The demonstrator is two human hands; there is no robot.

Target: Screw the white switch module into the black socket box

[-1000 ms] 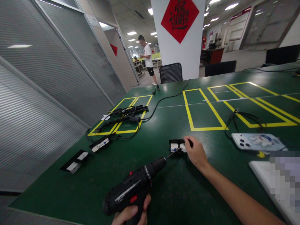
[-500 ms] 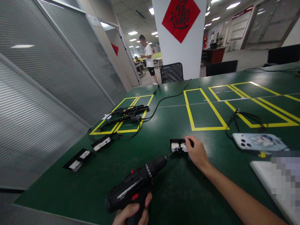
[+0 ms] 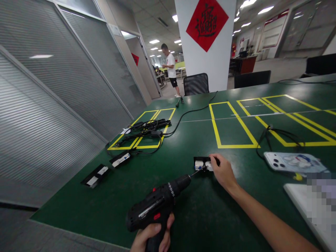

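Observation:
My left hand (image 3: 153, 239) is wrapped round the grip of a black cordless drill (image 3: 157, 204) at the bottom centre. The drill's bit reaches up and right to a small black and white socket module (image 3: 202, 163) lying on the green table (image 3: 199, 210). My right hand (image 3: 222, 171) rests on the right end of that module, with its fingers curled over it and holding it down. The bit's tip touches the module's front, near its middle.
Two more black and white modules (image 3: 120, 159) (image 3: 96, 175) lie at the left. Black cables (image 3: 147, 131) are piled in a yellow-taped box. A phone (image 3: 291, 161) and a white board (image 3: 309, 206) lie at the right. A person (image 3: 172, 70) stands far back by a chair (image 3: 196, 83).
The view has shifted a little, so everything sits slightly further right and lower. Both hands, the drill and the module keep the same positions relative to each other.

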